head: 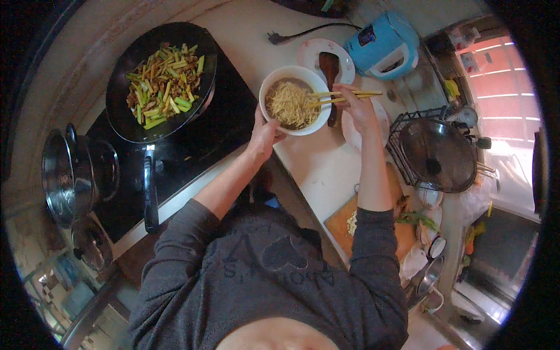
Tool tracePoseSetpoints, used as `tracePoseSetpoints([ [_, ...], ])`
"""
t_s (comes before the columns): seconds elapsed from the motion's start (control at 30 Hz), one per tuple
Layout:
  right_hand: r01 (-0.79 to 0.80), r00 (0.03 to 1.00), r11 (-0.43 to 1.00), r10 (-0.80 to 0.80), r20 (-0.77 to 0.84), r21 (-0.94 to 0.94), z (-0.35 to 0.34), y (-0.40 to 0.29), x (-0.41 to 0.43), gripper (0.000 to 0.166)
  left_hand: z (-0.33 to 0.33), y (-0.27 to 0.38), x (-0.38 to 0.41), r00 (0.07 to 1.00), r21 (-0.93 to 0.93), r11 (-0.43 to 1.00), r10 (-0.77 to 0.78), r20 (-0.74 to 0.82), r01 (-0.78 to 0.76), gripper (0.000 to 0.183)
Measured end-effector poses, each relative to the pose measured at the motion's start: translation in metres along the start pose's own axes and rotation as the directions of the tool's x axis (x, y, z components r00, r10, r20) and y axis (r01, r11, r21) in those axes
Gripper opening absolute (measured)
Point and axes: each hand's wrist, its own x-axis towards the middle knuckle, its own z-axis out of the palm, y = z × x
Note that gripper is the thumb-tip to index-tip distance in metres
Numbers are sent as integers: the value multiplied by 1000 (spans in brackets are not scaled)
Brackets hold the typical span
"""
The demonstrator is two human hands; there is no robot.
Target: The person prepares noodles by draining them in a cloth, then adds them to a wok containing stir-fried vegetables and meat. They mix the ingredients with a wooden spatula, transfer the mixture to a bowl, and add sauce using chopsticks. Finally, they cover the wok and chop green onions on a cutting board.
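My left hand (264,136) grips the rim and side of a white bowl (264,104) above the counter's edge. Thin noodles (292,103) in dark broth fill it. In my right hand (355,105) is a pair of wooden chopsticks (363,93), their tips in the noodles. Beyond the bowl, a dark wooden spatula (329,64) lies over a white plate (306,47), its handle partly behind the bowl and my hand. To the left, a black frying pan (118,83) on the cooktop holds cut green stalks with browned meat pieces (166,89).
A blue electric kettle (385,43) stands at the counter's back beside a plug (275,38). A lidded pot (65,179) is at the cooktop's left. On the right are a wire rack (404,168) with a glass lid (437,153), and a wooden cutting board (341,223) bearing chopped pale pieces.
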Motion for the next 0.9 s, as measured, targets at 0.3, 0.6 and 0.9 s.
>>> tracePoseSetpoints([
  [0.3,-213,963,974,198,182,73,-8,13,38,27,-2,0,13,999,-19,999,31,11,-31,63],
  [0.6,-113,992,975,98,85,192,-14,-16,14,23,2,34,12,975,-187,981,-2,222,45,70],
  [0.9,-73,995,973,55,86,218,-32,-74,-14,28,20,65,-21,919,-225,974,106,380,-19,67],
])
